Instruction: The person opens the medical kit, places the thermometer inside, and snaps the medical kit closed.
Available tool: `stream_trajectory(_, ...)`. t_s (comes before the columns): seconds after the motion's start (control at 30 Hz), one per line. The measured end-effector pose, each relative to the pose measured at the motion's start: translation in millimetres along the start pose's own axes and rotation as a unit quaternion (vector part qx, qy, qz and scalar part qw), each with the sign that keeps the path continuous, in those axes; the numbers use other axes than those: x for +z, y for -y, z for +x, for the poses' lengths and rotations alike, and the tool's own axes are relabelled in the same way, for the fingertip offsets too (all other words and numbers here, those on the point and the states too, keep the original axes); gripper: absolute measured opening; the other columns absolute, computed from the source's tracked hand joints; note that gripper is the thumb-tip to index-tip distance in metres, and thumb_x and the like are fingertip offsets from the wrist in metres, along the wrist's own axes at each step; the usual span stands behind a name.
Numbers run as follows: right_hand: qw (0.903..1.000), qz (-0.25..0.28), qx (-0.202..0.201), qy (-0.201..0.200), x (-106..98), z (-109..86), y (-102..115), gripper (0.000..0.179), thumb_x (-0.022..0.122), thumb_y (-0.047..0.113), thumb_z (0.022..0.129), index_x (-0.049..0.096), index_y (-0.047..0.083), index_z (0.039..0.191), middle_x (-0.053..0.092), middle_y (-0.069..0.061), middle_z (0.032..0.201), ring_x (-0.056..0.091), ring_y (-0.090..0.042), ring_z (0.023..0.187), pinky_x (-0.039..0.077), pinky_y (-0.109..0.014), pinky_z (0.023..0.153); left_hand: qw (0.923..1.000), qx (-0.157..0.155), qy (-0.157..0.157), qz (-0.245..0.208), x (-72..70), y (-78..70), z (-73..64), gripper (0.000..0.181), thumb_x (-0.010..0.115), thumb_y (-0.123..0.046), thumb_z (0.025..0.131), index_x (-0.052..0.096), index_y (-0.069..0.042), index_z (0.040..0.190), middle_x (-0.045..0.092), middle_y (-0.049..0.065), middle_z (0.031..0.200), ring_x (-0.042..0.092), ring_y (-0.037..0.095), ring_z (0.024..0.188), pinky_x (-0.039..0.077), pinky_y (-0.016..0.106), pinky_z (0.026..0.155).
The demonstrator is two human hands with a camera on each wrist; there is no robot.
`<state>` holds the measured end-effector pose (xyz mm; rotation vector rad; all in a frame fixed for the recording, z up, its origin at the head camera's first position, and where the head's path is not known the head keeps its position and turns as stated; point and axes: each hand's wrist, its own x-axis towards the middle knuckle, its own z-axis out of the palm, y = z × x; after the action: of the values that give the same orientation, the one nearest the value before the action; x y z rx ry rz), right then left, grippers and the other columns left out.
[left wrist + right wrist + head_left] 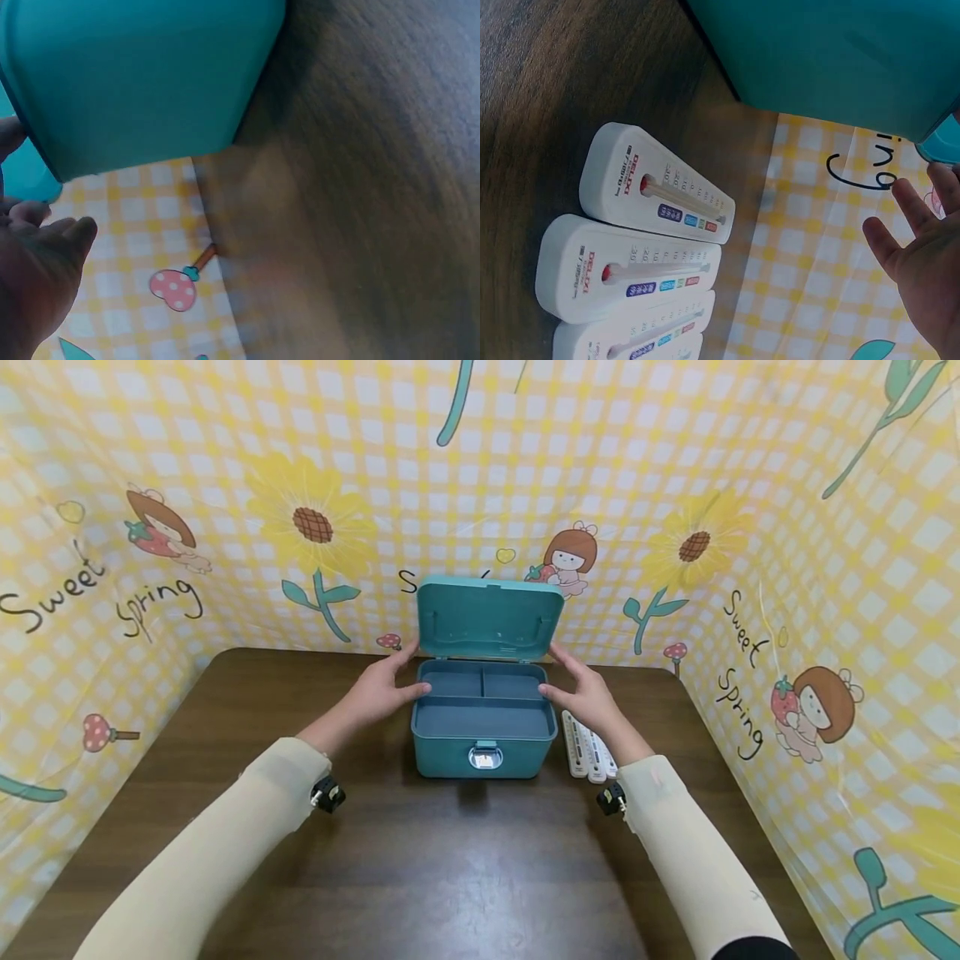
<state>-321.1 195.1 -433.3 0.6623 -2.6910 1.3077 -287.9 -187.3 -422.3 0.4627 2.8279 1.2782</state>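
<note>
Table [465,860]: 1 box [480,752], 4 thermometers [656,184], 2 hands [378,693].

The head view looks forward and down from above at the whole table [465,860]. Each wrist view sits low and very close, facing the patterned backdrop (the left one blurred). All three share the teal box [483,727]; the thermometers [656,184] show in the head and right wrist views.

Left hand [378,692] and right hand [585,692] — fingers extended, relaxed
</note>
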Motion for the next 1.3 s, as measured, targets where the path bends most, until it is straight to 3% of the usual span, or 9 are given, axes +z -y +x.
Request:
stream_trajectory(0.23,0.9988,0.035,0.029,0.017,1,2.5,-4,0.074,0.074,0.034,0.096,0.036,0.033,0.160,0.044,0.001,0.161,0.041,-0.027,0.146,0.030,-0.061,0.120,0.9986,-0.017,0.027,-0.041,1.0,8.1,5.1,0.087,0.068,-0.029,0.100,0.011,-0.029,0.166,0.018,0.002,0.171,0.030,0.039,0.152,0.032,0.054,0.122)
stream_trajectory(0.4,0.9972,0.058,0.036,0.030,0,2.9,-6,0.075,0.073,0.031,0.096,0.035,0.034,0.160,0.044,-0.004,0.161,0.038,-0.032,0.148,0.027,-0.064,0.120,0.9982,-0.025,0.031,-0.043,1.1,9.4,6.1,0.088,0.069,-0.029,0.099,0.011,-0.035,0.165,0.018,0.001,0.171,0.029,0.037,0.153,0.032,0.053,0.122)
stream_trajectory(0.57,0.9962,0.058,0.040,0.051,-3,0.7,-7,0.078,0.074,0.029,0.096,0.033,0.026,0.162,0.045,-0.013,0.159,0.037,-0.035,0.148,0.029,-0.061,0.121,0.9975,-0.027,0.041,-0.051,0.9,6.5,2.1,0.090,0.070,-0.028,0.097,0.011,-0.031,0.165,0.022,0.006,0.170,0.029,0.034,0.153,0.034,0.054,0.121)
stream_trajectory(0.77,0.9938,0.069,0.046,0.075,-2,-4.8,-8,0.076,0.072,0.029,0.097,0.034,0.020,0.162,0.040,-0.006,0.163,0.031,-0.029,0.152,0.029,-0.059,0.121,0.9951,-0.034,0.062,-0.069,2.6,7.0,-2.6,0.088,0.069,-0.029,0.098,0.013,-0.026,0.166,0.021,0.003,0.170,0.030,0.036,0.152,0.032,0.054,0.121)
stream_trajectory(1.13,0.9872,0.135,0.034,0.078,4,-10.4,-15,0.072,0.070,0.022,0.099,0.036,0.019,0.161,0.043,-0.006,0.161,0.039,-0.032,0.147,0.046,-0.055,0.111,0.9933,-0.043,0.066,-0.084,8.2,12.0,-6.0,0.084,0.066,-0.037,0.099,0.015,-0.028,0.166,0.019,0.001,0.171,0.030,0.039,0.152,0.030,0.055,0.122)
stream_trajectory(1.3,0.9827,0.160,0.038,0.085,5,-12.7,-14,0.070,0.068,0.020,0.100,0.035,0.018,0.162,0.041,-0.006,0.162,0.044,-0.034,0.143,0.050,-0.053,0.107,0.9909,-0.037,0.057,-0.116,13.3,18.5,-6.9,0.083,0.066,-0.036,0.100,0.016,-0.028,0.166,0.018,0.001,0.171,0.028,0.035,0.154,0.028,0.053,0.124)
